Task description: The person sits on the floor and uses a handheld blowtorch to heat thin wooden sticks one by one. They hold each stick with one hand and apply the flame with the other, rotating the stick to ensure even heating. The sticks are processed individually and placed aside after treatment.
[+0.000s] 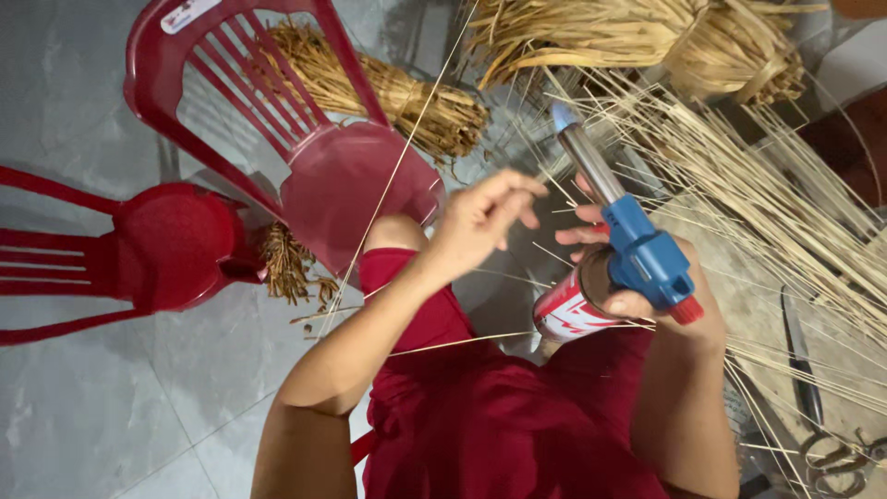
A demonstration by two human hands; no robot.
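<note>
R hand [637, 277] clenched on lit torch [637, 254]; L hand [480, 222] pinches thin splint [397, 166] nr flame.

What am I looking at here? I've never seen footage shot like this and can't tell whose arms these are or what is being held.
The one picture comes from a camera worn on a person's head, looking down, so both arms are that person's own. The right hand grips a gas torch with a blue head on a red-and-white canister; a small flame burns at its metal nozzle. The left hand is raised beside it, fingers pinched around a thin pale strip. Around them on the tiled floor are two red plastic chairs, bundles of dry straw-coloured fibre, loose thin sticks and scissors.
</note>
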